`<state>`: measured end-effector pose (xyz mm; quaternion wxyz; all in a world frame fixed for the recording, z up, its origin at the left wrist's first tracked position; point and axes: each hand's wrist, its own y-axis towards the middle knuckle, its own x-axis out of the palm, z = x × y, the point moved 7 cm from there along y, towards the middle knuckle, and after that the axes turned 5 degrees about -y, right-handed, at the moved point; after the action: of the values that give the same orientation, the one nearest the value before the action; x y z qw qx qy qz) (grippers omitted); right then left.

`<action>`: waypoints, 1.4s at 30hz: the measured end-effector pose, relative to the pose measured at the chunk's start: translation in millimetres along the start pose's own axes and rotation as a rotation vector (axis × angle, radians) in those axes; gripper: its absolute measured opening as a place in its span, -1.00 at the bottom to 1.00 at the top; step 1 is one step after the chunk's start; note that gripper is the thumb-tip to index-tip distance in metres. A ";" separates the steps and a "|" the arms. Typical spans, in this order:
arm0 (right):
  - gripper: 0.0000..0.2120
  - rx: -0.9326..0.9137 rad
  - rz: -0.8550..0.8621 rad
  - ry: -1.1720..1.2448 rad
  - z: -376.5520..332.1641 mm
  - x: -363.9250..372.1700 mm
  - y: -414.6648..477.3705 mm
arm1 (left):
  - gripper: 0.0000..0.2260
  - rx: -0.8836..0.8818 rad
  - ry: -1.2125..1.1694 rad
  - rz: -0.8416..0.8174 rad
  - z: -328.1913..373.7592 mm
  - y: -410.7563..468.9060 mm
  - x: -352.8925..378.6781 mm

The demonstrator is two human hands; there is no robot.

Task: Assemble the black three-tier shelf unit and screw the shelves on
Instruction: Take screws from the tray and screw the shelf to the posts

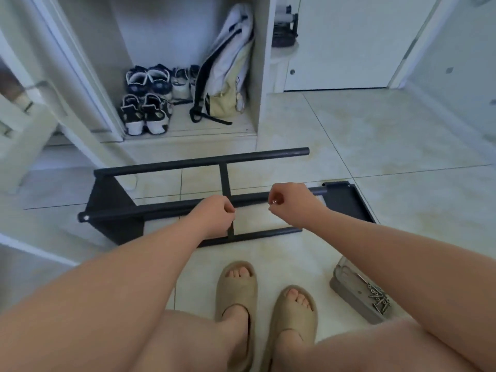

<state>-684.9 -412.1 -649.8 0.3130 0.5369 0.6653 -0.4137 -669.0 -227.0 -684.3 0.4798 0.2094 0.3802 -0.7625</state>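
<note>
The black shelf frame point(166, 208) lies on its side on the tiled floor, several tube legs running left to right with thin cross bars between them. One black shelf point(112, 210) is fixed at its left end. A second black shelf point(349, 202) lies on the floor at the right end. My left hand point(212, 218) is curled around a thin cross bar near the middle tube. My right hand point(290, 202) hovers over the middle tube and pinches a small silver screw point(274, 202) in its fingertips.
A grey box point(357, 294) with several loose screws point(378, 298) sits on the floor at the lower right. My feet in beige slippers point(236, 291) stand just before the frame. An open closet with shoes point(146, 114) and a backpack point(228, 73) is behind.
</note>
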 end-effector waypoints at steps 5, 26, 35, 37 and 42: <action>-0.91 -0.013 -0.033 0.096 -38.1 21.3 23.5 | -0.89 -0.072 0.011 0.215 -37.3 9.1 -45.5; -0.85 0.085 -0.036 0.362 -27.6 77.0 65.5 | -0.65 -0.110 -0.098 -0.221 -47.0 114.0 -6.5; -0.89 0.010 -0.019 0.199 -37.1 77.4 61.6 | -0.61 -0.114 -0.095 -0.211 -50.8 114.3 -8.0; -0.92 -0.004 -0.013 0.161 -38.5 78.0 60.5 | -0.60 -0.111 -0.092 -0.201 -50.6 113.7 -9.1; -0.93 -0.009 -0.014 0.128 -37.8 77.7 60.2 | -0.64 -0.088 -0.062 -0.232 -48.5 112.0 -9.0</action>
<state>-642.9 -338.2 -712.1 0.2695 0.5560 0.6896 -0.3777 -567.4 -212.0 -750.8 0.4085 0.1192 0.4202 -0.8015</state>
